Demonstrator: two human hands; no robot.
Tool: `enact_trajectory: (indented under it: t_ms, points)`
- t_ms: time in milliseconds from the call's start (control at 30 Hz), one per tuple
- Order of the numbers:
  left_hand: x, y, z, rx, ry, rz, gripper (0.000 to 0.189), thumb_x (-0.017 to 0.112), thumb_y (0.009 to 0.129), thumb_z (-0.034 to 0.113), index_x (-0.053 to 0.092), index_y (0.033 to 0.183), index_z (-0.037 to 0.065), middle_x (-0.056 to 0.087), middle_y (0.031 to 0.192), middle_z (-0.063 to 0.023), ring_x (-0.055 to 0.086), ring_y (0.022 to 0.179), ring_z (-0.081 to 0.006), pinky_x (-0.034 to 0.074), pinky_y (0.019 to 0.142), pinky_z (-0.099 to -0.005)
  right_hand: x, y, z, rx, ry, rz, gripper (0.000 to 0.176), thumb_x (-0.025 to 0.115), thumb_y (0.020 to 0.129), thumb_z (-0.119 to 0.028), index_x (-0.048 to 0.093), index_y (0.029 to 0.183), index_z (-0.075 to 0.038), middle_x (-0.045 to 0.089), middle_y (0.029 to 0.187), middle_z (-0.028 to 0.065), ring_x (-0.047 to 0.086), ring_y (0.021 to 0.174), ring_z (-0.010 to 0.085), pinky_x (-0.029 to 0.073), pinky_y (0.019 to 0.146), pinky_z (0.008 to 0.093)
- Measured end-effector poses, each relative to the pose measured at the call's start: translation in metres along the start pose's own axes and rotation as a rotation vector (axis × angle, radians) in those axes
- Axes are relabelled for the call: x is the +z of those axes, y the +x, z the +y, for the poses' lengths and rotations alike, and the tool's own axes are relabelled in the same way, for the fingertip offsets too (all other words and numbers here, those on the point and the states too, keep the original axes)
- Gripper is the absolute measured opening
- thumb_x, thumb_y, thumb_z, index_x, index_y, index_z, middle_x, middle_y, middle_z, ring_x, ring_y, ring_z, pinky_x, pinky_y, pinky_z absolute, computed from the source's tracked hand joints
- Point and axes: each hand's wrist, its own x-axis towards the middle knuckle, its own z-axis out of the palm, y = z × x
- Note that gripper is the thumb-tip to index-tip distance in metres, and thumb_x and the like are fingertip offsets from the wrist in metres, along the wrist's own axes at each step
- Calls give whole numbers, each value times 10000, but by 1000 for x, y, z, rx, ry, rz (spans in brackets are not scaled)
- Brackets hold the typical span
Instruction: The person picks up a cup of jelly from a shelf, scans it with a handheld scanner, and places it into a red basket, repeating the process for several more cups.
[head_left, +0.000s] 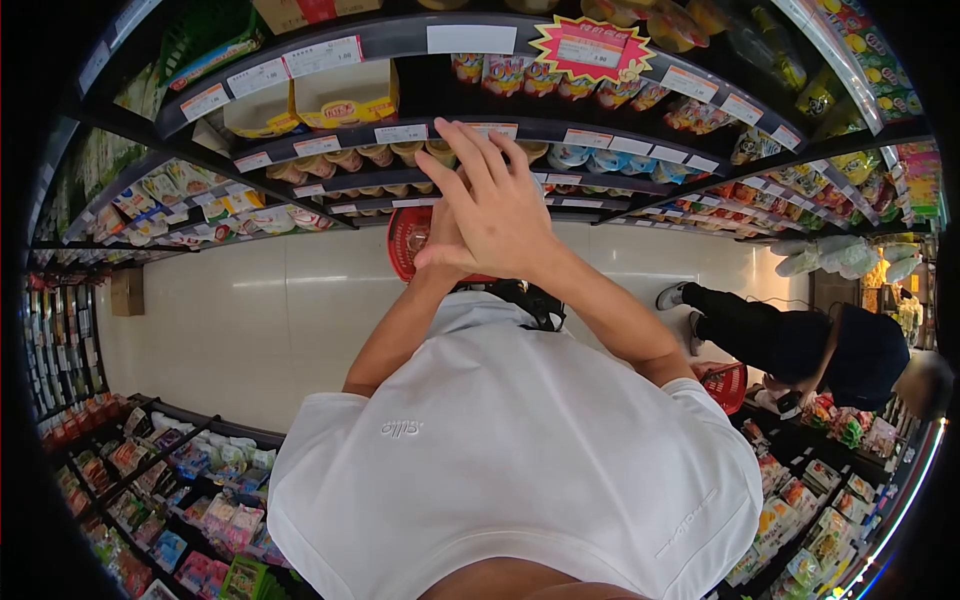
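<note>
My right hand [495,215] is raised in front of the shelves, with its fingers stretched out and apart. It overlaps my left hand [445,235], whose fingers are mostly hidden behind it. Whether the left hand holds anything cannot be made out. Just behind and below both hands is a red shopping basket [402,243], partly covered by them. Beyond the fingertips, small cups [345,160] stand in a row on a lower shelf, and blue-lidded cups [605,162] are to the right of my right hand.
Shelves with a price-tag rail [400,135] run across the front. A starburst price sign [592,50] hangs above. At the right, a person in dark clothes [800,345] bends beside another red basket [724,385]. Packaged goods [230,515] fill the displays behind me. A cardboard box [127,292] stands left.
</note>
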Motion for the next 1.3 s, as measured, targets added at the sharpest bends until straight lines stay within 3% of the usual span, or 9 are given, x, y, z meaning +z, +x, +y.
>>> enact_trajectory:
  t_ms: [467,600,700,800,867,1067,1133,1233,1300]
  points:
    - [-2,-25,9,-287,-442,104,575,722,788,292,539,1276,47,580,1299,-177,651,1024,-351,545,774,-389,7,-10,-32,-107,92,-48,900,563,769,-741,505,1347,-53,373,1480,253,416,1329,397,283,1079,577]
    - [16,9,-1,-346,-576,155,575,719,790,297,539,1276,49,582,1298,-176,652,1021,-348,546,766,-385,3,-14,-42,-118,414,-98,833,628,795,-657,503,1346,-45,312,1512,255,382,1351,411,260,1097,594]
    - [-1,-14,10,-390,-681,192,574,717,792,301,539,1277,50,583,1297,-174,654,1019,-346,548,759,-382,-6,-21,-39,-115,679,-65,720,677,821,-553,541,1303,-35,403,1464,228,451,1298,391,349,1064,537]
    - [-10,3,8,-401,-763,225,574,715,793,304,539,1278,50,584,1296,-174,655,1017,-344,549,755,-380,-16,-27,-26,-142,643,56,437,733,835,-299,615,1148,-17,594,1237,178,578,1118,351,472,938,439]
    - [-21,11,2,-40,5,-107,651,530,896,520,506,1310,19,606,1269,-216,672,946,-308,506,639,-305,-9,-39,-13,-6,849,35,193,735,822,-149,666,936,-9,681,920,113,647,813,283,511,719,359]
    - [-8,18,15,-173,-637,237,862,447,857,768,547,1206,-15,671,1069,-217,622,669,-190,408,534,-268,-2,-69,9,109,806,-52,184,664,858,-56,645,683,-1,665,656,67,612,571,218,469,535,302]
    - [-23,20,7,-245,-934,12,968,431,821,823,547,1186,-66,696,986,-202,524,539,-168,373,525,-272,2,-74,10,206,846,-45,209,688,853,-77,637,665,-2,641,628,72,591,548,210,449,520,310]
    - [-27,20,6,-272,-993,-13,1059,418,786,864,536,1180,-112,706,912,-188,452,479,-155,356,520,-272,4,-71,7,391,881,-40,245,697,865,-100,633,652,2,627,604,78,583,535,188,438,513,308]
    - [-34,21,0,-234,-1058,-144,971,404,810,845,558,1216,-23,687,1019,-213,562,582,-215,402,524,-297,5,-68,5,479,879,-47,255,683,883,-103,637,658,8,638,609,79,596,545,173,446,522,297]
